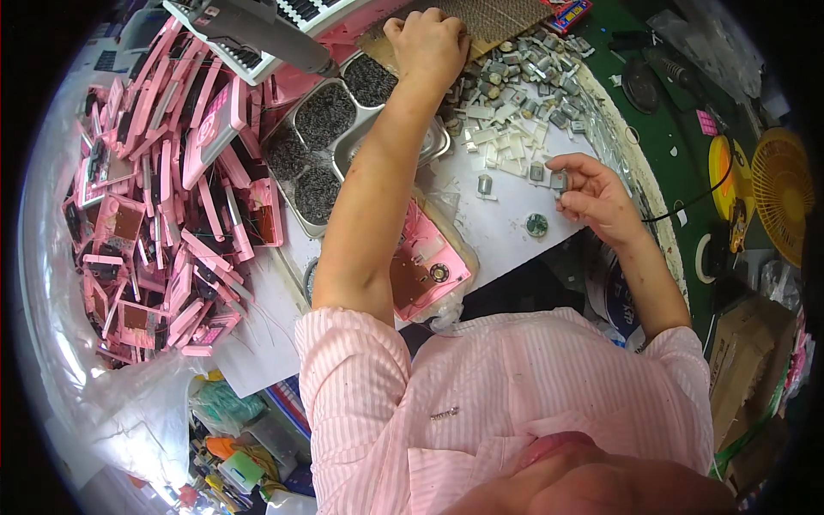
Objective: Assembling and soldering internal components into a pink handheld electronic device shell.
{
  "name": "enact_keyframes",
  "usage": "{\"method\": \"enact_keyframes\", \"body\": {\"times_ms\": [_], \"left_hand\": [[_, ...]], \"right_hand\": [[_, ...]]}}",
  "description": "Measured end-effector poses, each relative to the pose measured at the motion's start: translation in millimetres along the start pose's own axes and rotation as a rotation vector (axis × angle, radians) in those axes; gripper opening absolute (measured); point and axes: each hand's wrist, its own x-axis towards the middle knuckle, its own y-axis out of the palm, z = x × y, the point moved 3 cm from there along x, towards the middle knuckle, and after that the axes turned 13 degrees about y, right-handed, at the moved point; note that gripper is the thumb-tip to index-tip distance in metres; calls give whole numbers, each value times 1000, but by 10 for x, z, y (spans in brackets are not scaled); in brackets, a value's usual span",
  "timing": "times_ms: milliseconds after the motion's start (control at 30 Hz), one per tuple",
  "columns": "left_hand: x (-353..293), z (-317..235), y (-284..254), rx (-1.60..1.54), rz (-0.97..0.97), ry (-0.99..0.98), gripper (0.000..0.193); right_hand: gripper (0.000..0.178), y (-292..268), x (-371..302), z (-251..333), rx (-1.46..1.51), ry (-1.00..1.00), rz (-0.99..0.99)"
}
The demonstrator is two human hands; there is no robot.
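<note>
here, left hand (427,45): arm stretched forward, fingers curled down into the small motors (515,73), grasp unclear
right hand (592,193): bent in, pinching one small motor (559,181)

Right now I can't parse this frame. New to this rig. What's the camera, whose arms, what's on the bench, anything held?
There is one picture, from a fisheye camera worn on the person's head and looking down, so straight edges bend near the rim. No robot: both arms belong to the wearer, in a pink striped shirt.

The left hand reaches far forward and rests at the edge of a heap of small grey metal parts. The right hand pinches one small grey part over the white work surface.

Left of the arm sits a metal tray with compartments of tiny dark pieces. Further left lies a big pile of pink plastic casings, and one pink casing lies open in front of the person.
</note>
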Motion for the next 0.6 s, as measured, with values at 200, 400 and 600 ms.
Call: {"method": "enact_keyframes", "body": {"times_ms": [200, 400, 600], "left_hand": [[-53, -27, -3, -66, 118, -44, 12], [-114, -559, -729, -807, 3, -470, 11], [-783, -1055, -1806, -997, 87, -547, 11]], "right_hand": [[46, -51, -9, -48, -246, -108, -50], [37, 113, -158, -37, -972, -67, -116], [38, 215, -121, -157, -1330, -322, -130]]}}
